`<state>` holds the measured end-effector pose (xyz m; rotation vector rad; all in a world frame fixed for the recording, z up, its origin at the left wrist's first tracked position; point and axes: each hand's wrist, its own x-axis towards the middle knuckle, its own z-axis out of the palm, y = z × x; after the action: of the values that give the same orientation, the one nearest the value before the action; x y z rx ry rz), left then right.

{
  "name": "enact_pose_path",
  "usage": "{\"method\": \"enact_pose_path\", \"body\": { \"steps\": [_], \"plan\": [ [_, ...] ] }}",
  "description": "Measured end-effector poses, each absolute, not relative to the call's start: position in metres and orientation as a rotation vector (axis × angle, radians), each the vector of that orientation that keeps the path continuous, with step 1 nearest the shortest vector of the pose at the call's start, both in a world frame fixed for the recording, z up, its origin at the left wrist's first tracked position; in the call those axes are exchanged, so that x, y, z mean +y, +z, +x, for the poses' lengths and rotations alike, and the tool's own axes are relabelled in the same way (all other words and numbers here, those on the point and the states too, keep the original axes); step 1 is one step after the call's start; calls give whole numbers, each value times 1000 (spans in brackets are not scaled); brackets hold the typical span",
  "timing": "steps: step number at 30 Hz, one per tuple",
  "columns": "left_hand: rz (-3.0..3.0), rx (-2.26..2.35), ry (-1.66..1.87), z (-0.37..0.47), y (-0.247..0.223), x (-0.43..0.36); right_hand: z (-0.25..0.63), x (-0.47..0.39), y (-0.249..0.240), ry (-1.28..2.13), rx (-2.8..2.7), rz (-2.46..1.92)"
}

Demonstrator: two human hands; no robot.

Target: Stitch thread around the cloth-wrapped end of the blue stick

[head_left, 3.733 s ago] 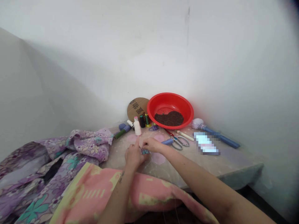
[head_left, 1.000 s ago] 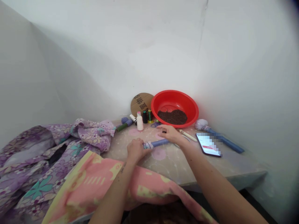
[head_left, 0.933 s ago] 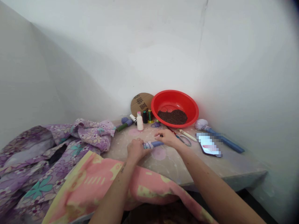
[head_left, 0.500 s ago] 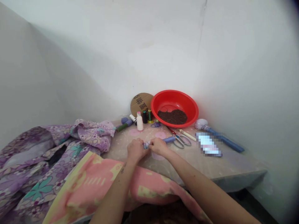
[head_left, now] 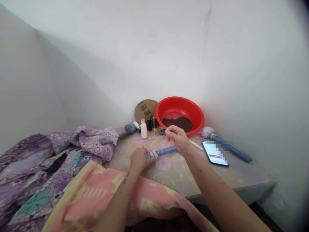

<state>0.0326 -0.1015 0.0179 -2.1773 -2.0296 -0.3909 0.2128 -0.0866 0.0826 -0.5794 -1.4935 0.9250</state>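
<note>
A blue stick-like piece [head_left: 166, 150] lies over the table, its left end bound in patterned white, purple and teal cloth [head_left: 152, 154]. My left hand [head_left: 139, 160] is closed around that cloth end, hiding whatever lies inside the fist. Raised above the stick, in front of the red basin, my right hand [head_left: 177, 137] has its thumb and fingertips pinched together. What is between them is too fine to make out. A similar finished-looking blue stick [head_left: 233, 152] with a round cloth head [head_left: 207, 132] rests at the right.
The red basin [head_left: 159, 111] of dark brown grains stands by the wall. Left of it are a cardboard disc [head_left: 142, 109], a white thread spool [head_left: 144, 131] and darker spools. A phone [head_left: 213, 154] lies right. Floral cloth [head_left: 94, 141] and a pink-yellow cloth [head_left: 159, 190] cover the left and front.
My right hand has left the bound cloth and risen up and to the right, over the scissors. My left hand has stayed at the stick's cloth end.
</note>
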Motion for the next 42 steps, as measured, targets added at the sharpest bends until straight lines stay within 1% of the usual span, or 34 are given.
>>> {"method": "enact_pose_path", "body": {
  "steps": [5,9,12,16,19,21,24,28,31,37,42],
  "plan": [
    [-2172,-2044,-372,33,20,-103,207,-93,86,1038,-1458,-447],
    [-2171,-2034,-375,33,18,-103,210,-102,91,1083,-1622,-417],
    [-2156,-2023,-385,33,15,-103,221,-109,98,1040,-1731,-382],
    [-2154,-1969,-413,32,10,-102,233,-115,110,942,-1569,-341],
    [-2155,-1940,-430,31,8,-102,230,-114,112,971,-1470,-410],
    [-2160,-1933,-425,31,8,-103,222,-110,101,1053,-1498,-482],
    [-2181,-1934,-394,32,11,-106,205,-100,67,1157,-1593,-630],
    [-2203,-1954,-346,33,16,-110,187,-91,10,1160,-1514,-872],
    [-2237,-1933,-334,33,17,-110,183,-90,-19,1156,-1439,-1001],
    [-2294,-1863,-355,29,13,-107,182,-89,-45,1082,-1394,-1099],
    [-2296,-1890,-463,31,14,-108,179,-90,-50,1046,-1422,-1104]
  ]
}}
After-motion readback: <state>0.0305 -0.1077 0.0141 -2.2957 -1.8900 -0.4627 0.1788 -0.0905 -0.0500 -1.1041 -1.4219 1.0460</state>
